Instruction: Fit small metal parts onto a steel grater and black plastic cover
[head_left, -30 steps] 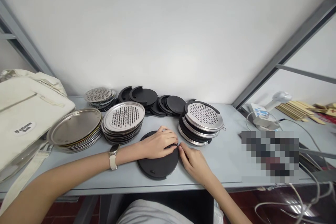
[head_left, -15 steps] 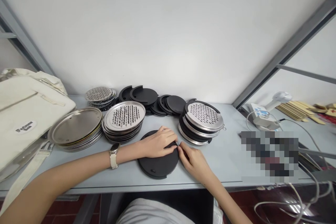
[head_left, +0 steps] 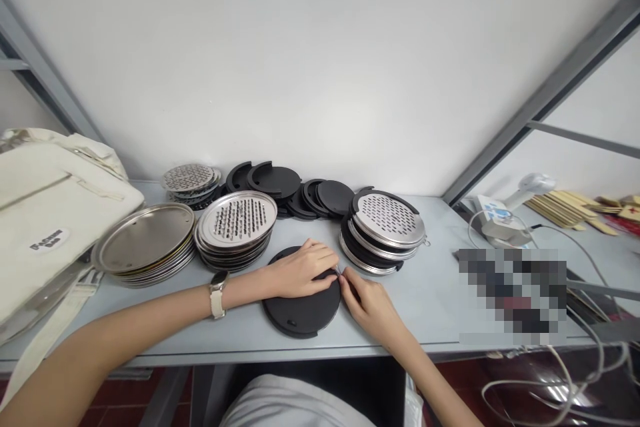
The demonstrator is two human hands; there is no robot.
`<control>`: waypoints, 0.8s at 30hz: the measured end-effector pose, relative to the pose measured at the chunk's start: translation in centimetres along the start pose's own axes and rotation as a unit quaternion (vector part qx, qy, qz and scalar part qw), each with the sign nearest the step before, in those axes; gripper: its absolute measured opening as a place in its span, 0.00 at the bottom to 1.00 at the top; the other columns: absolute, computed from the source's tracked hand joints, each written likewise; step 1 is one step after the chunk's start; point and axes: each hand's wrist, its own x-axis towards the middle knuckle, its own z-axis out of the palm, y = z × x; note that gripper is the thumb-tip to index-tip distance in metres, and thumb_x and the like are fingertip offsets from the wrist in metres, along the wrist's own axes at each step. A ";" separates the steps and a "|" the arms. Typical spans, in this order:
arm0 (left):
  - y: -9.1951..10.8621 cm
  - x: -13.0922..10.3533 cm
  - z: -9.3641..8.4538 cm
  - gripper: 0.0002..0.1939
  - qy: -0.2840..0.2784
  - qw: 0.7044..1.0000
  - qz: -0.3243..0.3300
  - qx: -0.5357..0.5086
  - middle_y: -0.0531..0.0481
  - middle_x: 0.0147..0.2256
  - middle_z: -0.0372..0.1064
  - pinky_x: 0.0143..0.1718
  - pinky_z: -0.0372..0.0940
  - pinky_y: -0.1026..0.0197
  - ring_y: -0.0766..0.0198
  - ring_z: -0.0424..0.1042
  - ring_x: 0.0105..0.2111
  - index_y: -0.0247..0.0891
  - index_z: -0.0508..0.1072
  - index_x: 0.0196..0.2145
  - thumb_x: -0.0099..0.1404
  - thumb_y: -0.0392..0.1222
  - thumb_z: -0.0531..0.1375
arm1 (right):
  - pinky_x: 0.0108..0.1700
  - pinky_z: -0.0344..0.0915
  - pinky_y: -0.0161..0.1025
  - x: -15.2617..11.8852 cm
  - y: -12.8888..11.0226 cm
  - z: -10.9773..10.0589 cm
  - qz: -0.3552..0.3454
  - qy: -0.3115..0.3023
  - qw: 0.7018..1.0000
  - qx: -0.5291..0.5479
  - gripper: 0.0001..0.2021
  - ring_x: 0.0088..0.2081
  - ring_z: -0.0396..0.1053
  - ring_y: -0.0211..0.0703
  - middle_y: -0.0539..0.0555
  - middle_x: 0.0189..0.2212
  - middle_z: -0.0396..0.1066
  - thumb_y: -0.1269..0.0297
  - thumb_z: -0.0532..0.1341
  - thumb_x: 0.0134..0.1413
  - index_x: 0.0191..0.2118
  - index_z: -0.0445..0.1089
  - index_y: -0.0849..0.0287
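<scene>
A round black disc (head_left: 303,313) lies flat on the grey table near its front edge. My left hand (head_left: 306,270) rests across the disc's upper part, its fingers bent around the right rim. At that same rim my right hand (head_left: 361,293) pinches something small and thin that I cannot make out, its fingertips close to those of my left hand. Behind the disc, to the left, is a stack topped by a grater plate (head_left: 239,220). To the right stands a stack of metal and black discs (head_left: 387,220).
Plain metal plates (head_left: 145,240) are stacked at the left, beside a cream bag (head_left: 55,207). Black discs (head_left: 275,181) and small grater plates (head_left: 188,178) line the wall. A white scanner (head_left: 533,187), cables and wooden pieces (head_left: 565,208) are at the right.
Both hands remain at the disc's right rim with almost the same grip. The whole view has shifted very slightly.
</scene>
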 end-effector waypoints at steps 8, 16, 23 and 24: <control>0.0 0.0 -0.1 0.05 -0.002 1.000 0.001 -0.003 0.47 0.36 0.67 0.48 0.55 0.56 0.58 0.65 0.40 0.37 0.64 0.39 0.71 0.39 0.51 | 0.25 0.50 0.35 0.0 0.1 0.0 -0.001 0.003 1.000 0.000 0.11 0.20 0.64 0.40 0.47 0.19 0.63 0.64 0.45 0.67 0.33 0.59 0.55; 0.1 0.0 -0.2 0.06 -0.004 1.000 0.000 -0.005 0.45 0.38 0.68 0.48 0.56 0.54 0.56 0.67 0.41 0.36 0.63 0.42 0.71 0.40 0.50 | 0.25 0.51 0.35 0.1 -0.1 -0.1 0.008 0.001 1.000 0.011 0.13 0.19 0.62 0.40 0.46 0.18 0.60 0.63 0.43 0.68 0.32 0.57 0.55; 0.1 -0.1 -0.1 0.06 0.002 1.000 0.004 -0.010 0.47 0.36 0.69 0.49 0.55 0.55 0.58 0.66 0.40 0.37 0.65 0.39 0.71 0.39 0.50 | 0.24 0.55 0.33 0.1 -0.1 0.0 0.033 0.025 0.997 0.060 0.07 0.18 0.63 0.39 0.45 0.19 0.62 0.62 0.45 0.67 0.39 0.57 0.55; 0.1 -0.1 -0.1 0.06 0.003 1.000 0.004 -0.009 0.47 0.35 0.69 0.49 0.55 0.55 0.58 0.66 0.39 0.36 0.65 0.38 0.71 0.39 0.50 | 0.23 0.56 0.33 0.1 -0.1 0.0 0.033 0.027 0.997 0.069 0.07 0.18 0.63 0.39 0.44 0.19 0.62 0.62 0.45 0.67 0.42 0.56 0.56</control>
